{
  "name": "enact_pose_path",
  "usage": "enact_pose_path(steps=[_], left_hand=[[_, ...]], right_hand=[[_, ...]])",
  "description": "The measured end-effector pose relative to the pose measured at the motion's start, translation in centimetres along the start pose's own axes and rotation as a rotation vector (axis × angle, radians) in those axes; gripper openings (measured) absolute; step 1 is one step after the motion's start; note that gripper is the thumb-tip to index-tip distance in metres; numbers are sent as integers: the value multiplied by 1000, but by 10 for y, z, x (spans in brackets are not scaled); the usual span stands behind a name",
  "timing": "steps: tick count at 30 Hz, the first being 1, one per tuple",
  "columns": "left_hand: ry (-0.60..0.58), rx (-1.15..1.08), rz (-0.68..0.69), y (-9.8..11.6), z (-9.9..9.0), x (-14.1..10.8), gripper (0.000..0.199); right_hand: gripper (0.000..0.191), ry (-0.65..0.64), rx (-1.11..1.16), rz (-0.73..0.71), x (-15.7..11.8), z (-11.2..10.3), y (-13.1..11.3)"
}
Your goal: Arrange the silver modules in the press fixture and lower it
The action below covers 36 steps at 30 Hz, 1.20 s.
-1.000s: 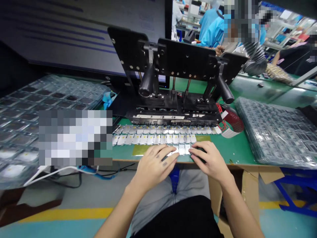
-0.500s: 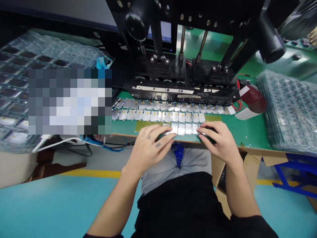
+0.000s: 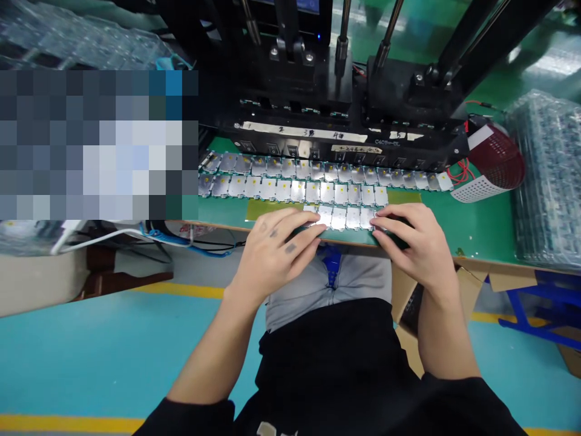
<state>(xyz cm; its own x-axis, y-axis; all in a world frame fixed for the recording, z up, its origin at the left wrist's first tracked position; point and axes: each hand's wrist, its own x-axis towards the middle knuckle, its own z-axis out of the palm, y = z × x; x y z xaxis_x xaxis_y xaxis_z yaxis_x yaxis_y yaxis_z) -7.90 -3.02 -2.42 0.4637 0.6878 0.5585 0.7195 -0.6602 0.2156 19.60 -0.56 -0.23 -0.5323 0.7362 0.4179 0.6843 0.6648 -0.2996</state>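
Note:
A short row of silvery plates point(image 3: 339, 218) lies flat near the front edge of the green bench. At its left end my left hand point(image 3: 279, 248) rests with fingertips on the plates, closed round that end. My right hand point(image 3: 413, 242) has its thumb and fingers at the row's right end. Between them the two hands hold the short row by its ends. Behind it lie two longer rows of similar plates with small yellow dots, the middle row point(image 3: 297, 191) and the back row point(image 3: 318, 171).
A black fixture point(image 3: 308, 130) with numbered tape and switches stands behind the rows. Stacked clear trays point(image 3: 551, 181) are at the right, more trays point(image 3: 91, 39) at the left. A perforated red and white sheet point(image 3: 497, 157) lies by red wires. Cables point(image 3: 190, 242) hang at the front left.
The view has tilted and moved closer to the bench, so the fixture and rows sit higher in the picture. Both hands keep their places at the ends of the short row.

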Motion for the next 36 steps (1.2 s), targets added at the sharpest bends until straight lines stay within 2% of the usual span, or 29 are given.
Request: enact_pose_path(steps=[10,19,36], left_hand=[[20,-27,-1,-1,-1,-4,37],[38,-5,22,0,1,-4,39],[29,-47,34,-2,-1,-9,50]], right_hand=[[19,-16,22,11,-1,1,-2],[25,45,155,95,-2,-3,-7],[15,63,126,110,-1,0,-6]])
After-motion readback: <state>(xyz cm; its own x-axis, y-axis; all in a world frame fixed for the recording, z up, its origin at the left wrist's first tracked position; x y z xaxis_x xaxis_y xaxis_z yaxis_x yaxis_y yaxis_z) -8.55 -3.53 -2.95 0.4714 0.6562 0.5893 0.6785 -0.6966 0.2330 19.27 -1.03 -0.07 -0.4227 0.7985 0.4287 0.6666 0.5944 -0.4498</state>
